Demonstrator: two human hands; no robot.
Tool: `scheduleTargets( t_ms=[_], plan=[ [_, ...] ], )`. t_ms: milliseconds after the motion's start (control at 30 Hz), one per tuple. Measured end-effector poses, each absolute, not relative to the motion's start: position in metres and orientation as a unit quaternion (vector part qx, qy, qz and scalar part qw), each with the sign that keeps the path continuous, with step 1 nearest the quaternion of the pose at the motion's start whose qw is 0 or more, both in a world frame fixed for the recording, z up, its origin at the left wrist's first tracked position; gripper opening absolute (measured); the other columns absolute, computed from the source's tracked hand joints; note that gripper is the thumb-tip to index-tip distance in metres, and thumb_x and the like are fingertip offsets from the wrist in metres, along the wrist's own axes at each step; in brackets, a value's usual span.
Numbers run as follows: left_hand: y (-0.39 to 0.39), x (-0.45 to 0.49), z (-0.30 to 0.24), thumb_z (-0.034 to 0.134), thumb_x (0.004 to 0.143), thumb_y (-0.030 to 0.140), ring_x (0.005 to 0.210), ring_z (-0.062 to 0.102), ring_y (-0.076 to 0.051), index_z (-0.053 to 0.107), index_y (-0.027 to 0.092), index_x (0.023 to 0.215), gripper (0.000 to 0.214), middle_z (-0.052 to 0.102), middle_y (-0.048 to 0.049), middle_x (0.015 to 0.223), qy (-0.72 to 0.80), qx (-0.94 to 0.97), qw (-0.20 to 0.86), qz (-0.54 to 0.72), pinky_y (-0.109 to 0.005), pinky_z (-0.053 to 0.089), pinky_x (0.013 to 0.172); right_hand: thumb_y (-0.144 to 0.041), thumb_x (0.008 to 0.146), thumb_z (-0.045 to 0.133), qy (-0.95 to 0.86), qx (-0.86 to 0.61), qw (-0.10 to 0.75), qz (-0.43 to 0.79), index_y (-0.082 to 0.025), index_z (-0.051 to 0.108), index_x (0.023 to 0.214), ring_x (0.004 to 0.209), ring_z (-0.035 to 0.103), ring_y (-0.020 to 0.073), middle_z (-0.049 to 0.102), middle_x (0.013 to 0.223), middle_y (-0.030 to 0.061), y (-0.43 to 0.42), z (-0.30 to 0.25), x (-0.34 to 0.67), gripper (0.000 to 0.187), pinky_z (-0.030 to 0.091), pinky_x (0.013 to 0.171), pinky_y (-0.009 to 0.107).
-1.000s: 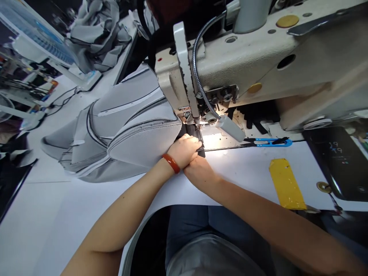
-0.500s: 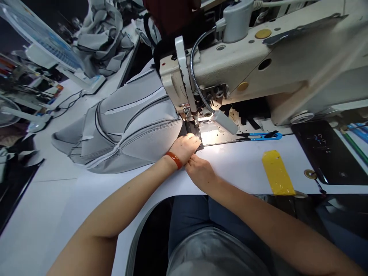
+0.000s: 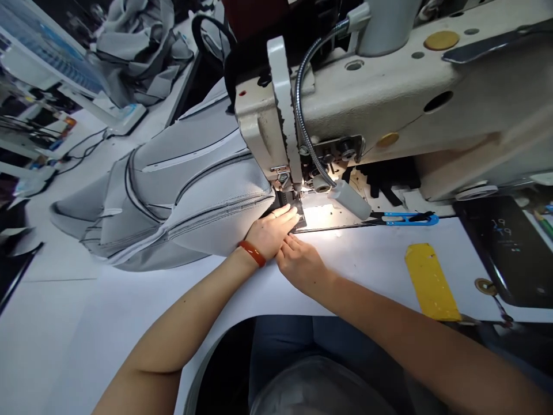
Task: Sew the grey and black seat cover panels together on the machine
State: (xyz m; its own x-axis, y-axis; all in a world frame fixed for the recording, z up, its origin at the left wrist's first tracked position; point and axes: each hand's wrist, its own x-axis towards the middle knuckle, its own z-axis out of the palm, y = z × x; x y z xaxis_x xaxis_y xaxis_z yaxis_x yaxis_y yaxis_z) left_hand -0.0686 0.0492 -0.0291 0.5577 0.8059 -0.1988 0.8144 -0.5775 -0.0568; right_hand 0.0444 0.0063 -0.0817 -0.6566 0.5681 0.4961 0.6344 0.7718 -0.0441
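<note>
My left hand (image 3: pixel 268 235), with a red band at the wrist, lies with its fingers stretched out over a black piece of fabric (image 3: pixel 298 214) under the needle area of a sewing machine (image 3: pixel 263 127). Just below it, my right hand (image 3: pixel 302 262) has its fingers bent together by the near edge of that black piece. Whatever those fingers pinch is hidden. A large grey backpack (image 3: pixel 211 199) with dark zippers lies on its side, left of the needle, its right end reaching the black piece. The machine's lamp (image 3: pixel 352 200) lights the spot.
Blue thread snips (image 3: pixel 406 218) lie right of the needle, with a yellow tag (image 3: pixel 432 282) and a black phone (image 3: pixel 505 248) further right. A fan (image 3: pixel 56 52) and a heap of grey fabric pieces (image 3: pixel 133 52) stand at the back left.
The view has shifted closer to the machine. My left hand's fingers have straightened and lie flatter on the black fabric. My right hand stays beside it, still bent.
</note>
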Motion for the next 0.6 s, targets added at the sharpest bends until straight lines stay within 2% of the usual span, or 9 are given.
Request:
scheduleTargets(
  t_ms=[133,267,367,467,533,600],
  plan=[
    [0.061,-0.071,-0.031,0.048,0.087,0.016,0.115,0.053,-0.019,0.059,0.02,0.117,0.032,0.054,-0.0078,0.128,0.483,0.87,-0.019,-0.094,-0.027,0.049,0.092,0.001,0.082,0.039,-0.907,-0.325,0.255,-0.087,-0.009,0.067,0.073,0.082,0.067,0.0209,0.069,0.072,0.0119,0.022,-0.085,0.038,0.031,0.055,0.081,0.032],
    [0.071,-0.074,-0.034,0.047,0.087,0.012,0.122,0.048,-0.018,0.06,0.018,0.117,0.033,0.06,-0.0057,0.12,0.46,0.883,-0.018,-0.092,-0.025,0.043,0.1,0.0,0.082,0.042,-0.909,-0.341,0.233,-0.059,-0.007,0.068,0.078,0.088,0.066,0.0238,0.07,0.079,0.014,0.025,-0.082,0.028,0.027,0.054,0.084,0.035],
    [0.069,-0.074,-0.036,0.042,0.087,0.008,0.123,0.047,-0.018,0.06,0.017,0.117,0.037,0.059,-0.0065,0.122,0.461,0.883,-0.039,-0.078,-0.025,0.044,0.098,-0.003,0.085,0.04,-0.897,-0.351,0.267,-0.02,-0.008,0.066,0.086,0.095,0.064,0.022,0.07,0.093,0.0128,0.001,-0.066,0.046,0.027,0.052,0.087,0.036],
    [0.061,-0.077,-0.038,0.031,0.085,0.002,0.119,0.051,-0.019,0.06,0.015,0.117,0.046,0.058,-0.0076,0.123,0.442,0.891,-0.092,-0.05,-0.027,0.048,0.092,-0.009,0.091,0.039,-0.86,-0.374,0.347,0.011,-0.014,0.064,0.092,0.093,0.064,0.0142,0.07,0.096,0.0051,-0.033,-0.049,0.11,0.025,0.049,0.09,0.03],
    [0.062,-0.084,-0.046,0.022,0.084,0.001,0.115,0.054,-0.021,0.061,0.01,0.114,0.05,0.06,-0.012,0.12,0.399,0.905,-0.146,-0.01,-0.031,0.049,0.09,-0.015,0.091,0.044,-0.801,-0.467,0.372,-0.03,-0.016,0.062,0.093,0.082,0.064,0.0108,0.071,0.087,0.0019,-0.05,-0.04,0.178,0.019,0.049,0.082,0.024],
    [0.072,-0.092,-0.062,0.017,0.085,0.003,0.112,0.056,-0.024,0.063,0.007,0.11,0.052,0.062,-0.0141,0.116,0.365,0.909,-0.195,0.049,-0.035,0.047,0.092,-0.021,0.089,0.047,-0.691,-0.621,0.347,-0.133,-0.017,0.063,0.09,0.071,0.063,0.0125,0.07,0.079,0.0028,-0.06,-0.031,0.261,0.016,0.048,0.068,0.023]
  ],
)
